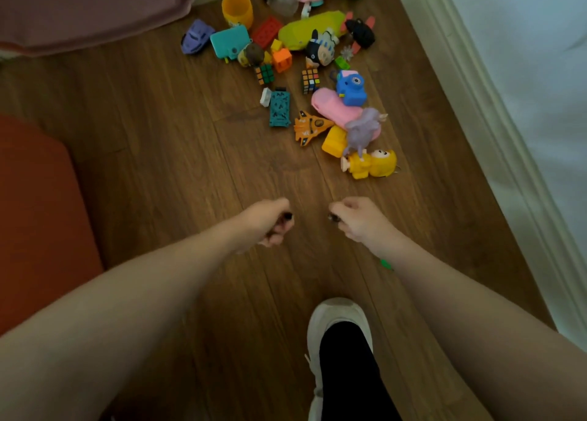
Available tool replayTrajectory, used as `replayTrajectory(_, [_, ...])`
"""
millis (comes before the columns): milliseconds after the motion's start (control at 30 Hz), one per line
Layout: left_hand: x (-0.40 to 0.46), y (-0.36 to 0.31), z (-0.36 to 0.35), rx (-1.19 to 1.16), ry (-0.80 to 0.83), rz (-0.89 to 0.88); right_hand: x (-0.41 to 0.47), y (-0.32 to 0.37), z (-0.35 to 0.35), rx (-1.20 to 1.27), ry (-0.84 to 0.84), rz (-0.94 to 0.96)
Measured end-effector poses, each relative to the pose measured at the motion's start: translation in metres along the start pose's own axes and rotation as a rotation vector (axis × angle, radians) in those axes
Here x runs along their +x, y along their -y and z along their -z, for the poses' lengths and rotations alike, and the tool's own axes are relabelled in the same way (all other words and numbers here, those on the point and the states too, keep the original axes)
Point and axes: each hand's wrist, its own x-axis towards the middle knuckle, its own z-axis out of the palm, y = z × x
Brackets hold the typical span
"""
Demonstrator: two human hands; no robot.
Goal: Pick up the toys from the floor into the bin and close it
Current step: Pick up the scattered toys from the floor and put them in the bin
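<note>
Below, two bare forearms reaching forward over a wood floor point(152, 154). Left hand point(270, 223) with fingers curled in, nothing visibly held; dark nail tips showing. Right hand point(359, 219) likewise curled; something small and dark at the fingertips, nail or object, cannot tell. Both hands apart from each other and well short of the toys.

Toys scattered far and right of the hands, all on the floor. Nearest: yellow figure point(371, 163), lying just beside a lilac pony point(363, 130) and a yellow block point(333, 141). Left of those, orange jet point(309, 127) and teal car point(280, 108). Farther: pink case point(333, 106), blue toy camera point(351, 87), two puzzle cubes point(310, 80) point(264, 74), orange cube point(282, 59), big-headed doll point(320, 47), lime shell point(309, 28), red brick point(266, 33), teal case point(229, 43), purple piece point(196, 36), yellow cup point(237, 9). No readable writing or brand on any toy.

No bin in view.

Near centre, white shoe point(338, 316) with a black trouser leg above it. Red cushion point(38, 204) at left, pink fabric point(89, 4) far left, white baseboard point(495, 128) running along the right. Small green scrap point(386, 264) on the floor beside the right wrist.
</note>
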Motion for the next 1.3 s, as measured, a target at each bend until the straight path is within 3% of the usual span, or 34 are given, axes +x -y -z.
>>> replayTrajectory(67, [-0.020,-0.014,0.021,-0.233,0.115,-0.096,-0.011,0.022,-0.006,0.378,0.069,-0.091])
replayTrajectory(133, [-0.045,-0.027,0.043,-0.315,0.144,-0.206,-0.022,0.042,-0.018,0.598,0.112,-0.115])
replayTrajectory(300, [-0.111,-0.034,0.086,-0.345,-0.032,-0.362,-0.055,0.103,-0.070,0.739,0.312,-0.026])
replayTrajectory(400, [-0.147,-0.017,0.111,-0.002,-0.291,-0.365,-0.073,0.141,-0.109,0.658,0.381,0.056])
replayTrajectory(467, [-0.175,0.005,0.132,0.171,-0.374,-0.383,-0.086,0.162,-0.139,0.605,0.416,0.072])
replayTrajectory(567, [-0.221,0.041,0.161,0.095,-0.520,-0.486,-0.103,0.189,-0.179,0.545,0.472,0.099])
replayTrajectory(667, [-0.259,0.083,0.195,0.235,-0.909,-0.601,-0.126,0.215,-0.225,0.442,0.578,0.148])
replayTrajectory(733, [-0.281,0.110,0.213,0.333,-1.126,-0.534,-0.142,0.231,-0.258,0.361,0.651,0.162])
replayTrajectory(900, [-0.306,0.157,0.239,0.349,-1.300,-0.443,-0.157,0.251,-0.305,0.310,0.640,0.190])
replayTrajectory(1033, [-0.303,0.202,0.243,0.365,-1.339,-0.249,-0.160,0.245,-0.336,-0.170,0.494,0.372])
replayTrajectory(1167, [-0.297,0.223,0.232,0.366,-1.382,-0.368,-0.169,0.244,-0.340,-0.418,0.431,0.574])
replayTrajectory(1300, [-0.295,0.217,0.222,0.411,-1.337,-0.499,-0.161,0.243,-0.327,-0.471,0.404,0.711])
